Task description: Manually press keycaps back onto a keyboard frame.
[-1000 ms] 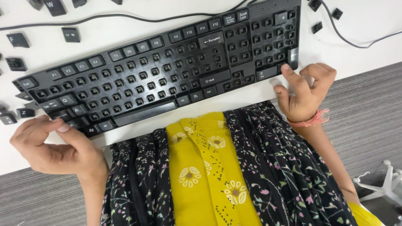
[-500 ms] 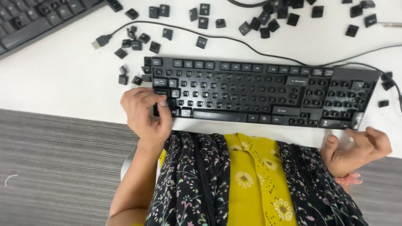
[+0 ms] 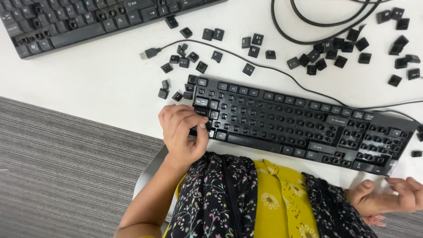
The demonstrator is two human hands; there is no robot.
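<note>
A black keyboard (image 3: 299, 123) with most keycaps pulled off lies on the white table (image 3: 105, 88), right in front of me. My left hand (image 3: 183, 132) grips its near left corner, fingers over the few keys still fitted there. My right hand (image 3: 387, 198) rests just off the keyboard's near right corner, fingers spread, holding nothing. Several loose black keycaps (image 3: 194, 57) lie scattered beyond the keyboard, with another cluster of keycaps (image 3: 326, 55) to the right.
A second black keyboard (image 3: 75, 22) lies at the top left. A cable with a USB plug (image 3: 147, 53) runs across the table to the near keyboard. Looped black cables (image 3: 308, 35) sit at the top right. Grey striped carpet (image 3: 57, 167) lies left of the table edge.
The keyboard was tilted between both hands; it now lies flatter and further right. My left hand has moved onto its left corner. My right hand has come off the right end.
</note>
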